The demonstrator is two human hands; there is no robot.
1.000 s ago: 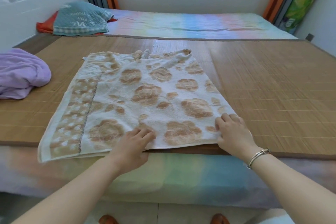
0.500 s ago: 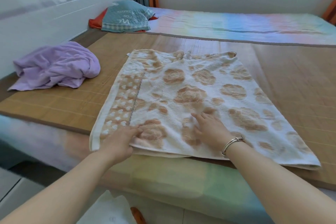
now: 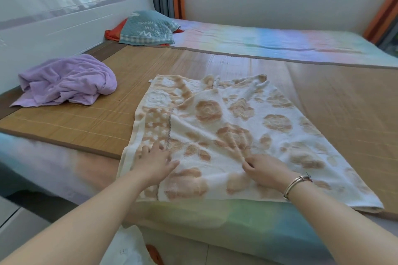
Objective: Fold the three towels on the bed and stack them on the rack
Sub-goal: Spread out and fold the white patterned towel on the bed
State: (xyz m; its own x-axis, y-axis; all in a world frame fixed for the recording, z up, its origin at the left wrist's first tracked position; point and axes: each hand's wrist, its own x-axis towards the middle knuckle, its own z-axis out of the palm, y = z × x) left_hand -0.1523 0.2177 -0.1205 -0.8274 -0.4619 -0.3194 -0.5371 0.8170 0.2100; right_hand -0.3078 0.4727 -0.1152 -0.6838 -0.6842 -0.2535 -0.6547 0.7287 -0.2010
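Right now the flowered towel (image 3: 237, 135) lies half-folded on the bed (image 3: 344, 101), long side running left to right, left hand (image 3: 154, 162) pressing flat near its left edge, right hand (image 3: 266, 171) pinching a ridge mid-cloth

Cream towel with orange rose print (image 3: 226, 135), spread mostly flat on the bamboo mat, near edge hanging over the bed side, far edge rumpled. Lilac towel (image 3: 66, 80), crumpled in a heap, well apart to the left.
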